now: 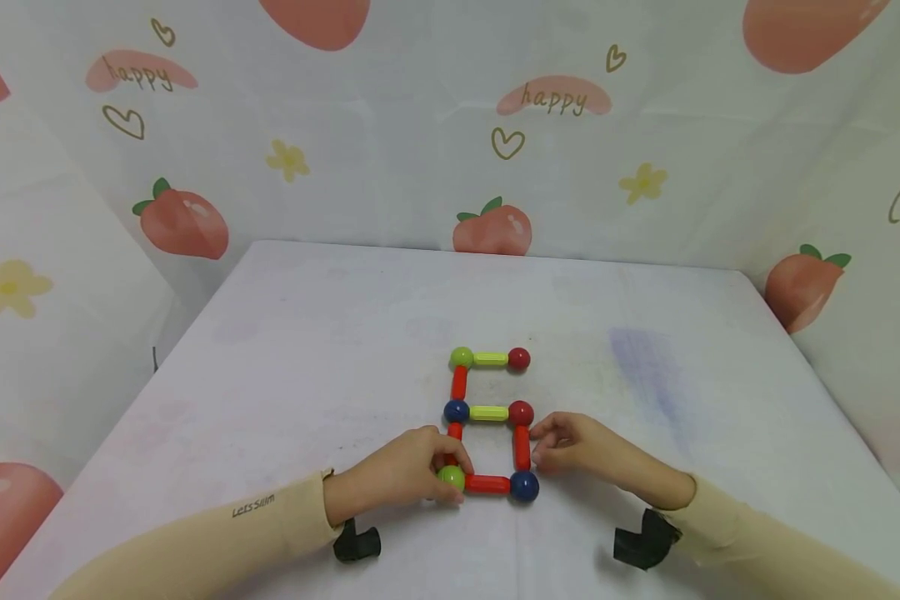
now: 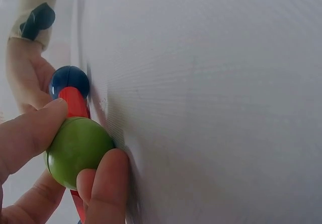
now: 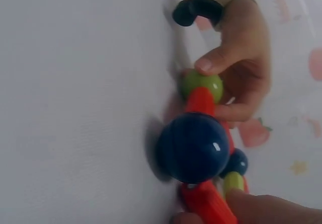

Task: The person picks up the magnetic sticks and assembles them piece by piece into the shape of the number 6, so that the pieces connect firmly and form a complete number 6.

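My left hand [image 1: 408, 468] pinches a green ball [image 2: 80, 151] at the near left corner of a figure made of balls and rods lying on the table. A red rod [image 1: 487, 484] joins that ball to a dark blue ball [image 3: 193, 147]. Beside the right-hand upright red rod [image 1: 522, 448] is my right hand [image 1: 581, 446], fingers loosely bent. Its fingertips lie very near the rod; whether they touch it I cannot tell. A red ball [image 1: 521, 412] tops this rod, and a yellow-green rod [image 1: 489, 413] links it to another blue ball [image 1: 457, 411].
Farther back, the figure continues with a red rod [image 1: 459, 384], a green ball [image 1: 462, 358], a yellow-green rod [image 1: 491, 359] and a red ball [image 1: 519, 359]. A white cloth covers the table [image 1: 330, 333]. Behind hangs a peach-printed curtain [image 1: 420, 125]. Black straps show at both wrists.
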`<action>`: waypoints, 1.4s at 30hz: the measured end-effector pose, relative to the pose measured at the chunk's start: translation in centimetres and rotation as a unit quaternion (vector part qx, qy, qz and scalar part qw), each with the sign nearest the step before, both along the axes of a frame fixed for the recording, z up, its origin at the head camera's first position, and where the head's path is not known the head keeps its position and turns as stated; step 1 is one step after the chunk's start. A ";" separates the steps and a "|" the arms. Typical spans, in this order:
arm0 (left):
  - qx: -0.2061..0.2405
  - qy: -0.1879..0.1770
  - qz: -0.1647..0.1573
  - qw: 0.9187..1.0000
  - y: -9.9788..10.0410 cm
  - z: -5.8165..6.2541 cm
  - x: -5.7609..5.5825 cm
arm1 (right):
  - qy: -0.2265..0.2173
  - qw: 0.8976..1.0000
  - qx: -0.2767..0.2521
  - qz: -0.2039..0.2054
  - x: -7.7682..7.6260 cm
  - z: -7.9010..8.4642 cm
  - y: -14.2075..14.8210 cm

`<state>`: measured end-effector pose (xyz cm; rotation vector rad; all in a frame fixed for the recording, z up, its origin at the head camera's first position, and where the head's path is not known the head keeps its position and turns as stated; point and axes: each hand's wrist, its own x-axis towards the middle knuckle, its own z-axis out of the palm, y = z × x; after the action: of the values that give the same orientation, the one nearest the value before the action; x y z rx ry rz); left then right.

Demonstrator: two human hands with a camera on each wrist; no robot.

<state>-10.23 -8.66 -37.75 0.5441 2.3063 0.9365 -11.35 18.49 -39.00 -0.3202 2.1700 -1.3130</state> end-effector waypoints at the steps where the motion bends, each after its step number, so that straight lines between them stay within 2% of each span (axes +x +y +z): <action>1: 0.000 0.001 0.000 1.000 0.0 0.0 0.0 | -0.004 1.000 0.002 -0.006 -0.1 0.0 -0.1; 9: -0.003 -0.001 0.003 1.000 0.1 0.1 0.0 | -0.041 0.995 0.044 -0.077 -0.3 -0.2 -1.6; 12: 0.001 0.002 0.002 1.000 0.0 0.0 0.0 | -0.050 0.993 0.050 -0.090 -0.4 -0.3 -1.9; 25: -0.002 0.001 0.002 1.000 0.1 0.0 0.0 | -0.066 0.991 0.082 -0.084 -1.0 0.5 -2.5; 42: 0.003 -0.007 0.008 1.000 0.0 -0.1 0.0 | -0.101 0.988 0.062 -0.098 -1.3 0.3 -2.3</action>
<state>-10.19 -8.64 -37.85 0.5214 2.2999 0.9526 -12.63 16.15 -38.73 0.0747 2.1382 -1.2472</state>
